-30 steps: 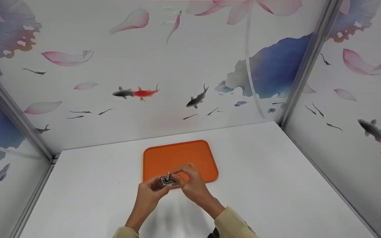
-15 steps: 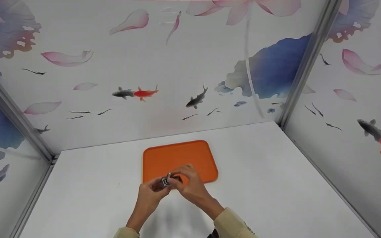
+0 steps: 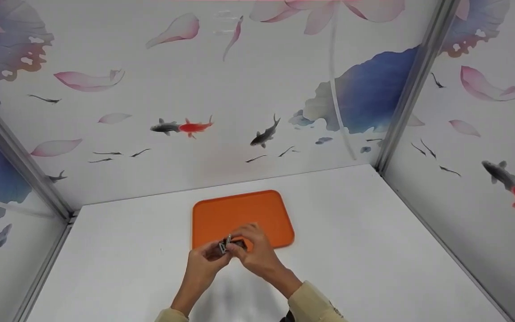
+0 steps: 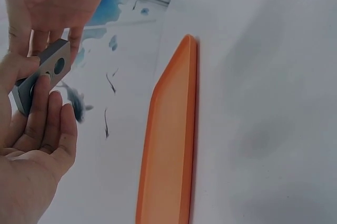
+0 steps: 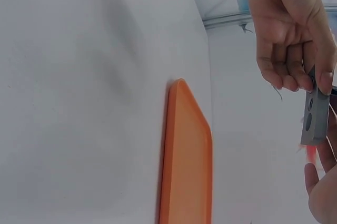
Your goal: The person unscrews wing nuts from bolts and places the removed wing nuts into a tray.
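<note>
Both hands' fingers [image 3: 235,248] pinch a grey metal block [image 4: 45,74] (holes showing) above the orange tray's [image 3: 257,210] near edge.

The head camera looks forward and down from above the person's arms, taking in the whole white tabletop [image 3: 373,232], the flat orange rectangular tray [image 3: 239,214] and the fish-printed white booth walls [image 3: 239,89] behind and to both sides. It stands well back from the work. The left wrist camera sits close beside the left hand [image 4: 31,145], facing along the tabletop [image 4: 263,103] so the tray [image 4: 168,145] shows edge-on. The right wrist camera is just as close, by the right hand [image 5: 287,34], and also sees the tray [image 5: 184,161] edge-on. All three views share the tray, the tabletop and the small grey metal block [image 3: 226,245] held between both hands.
</note>
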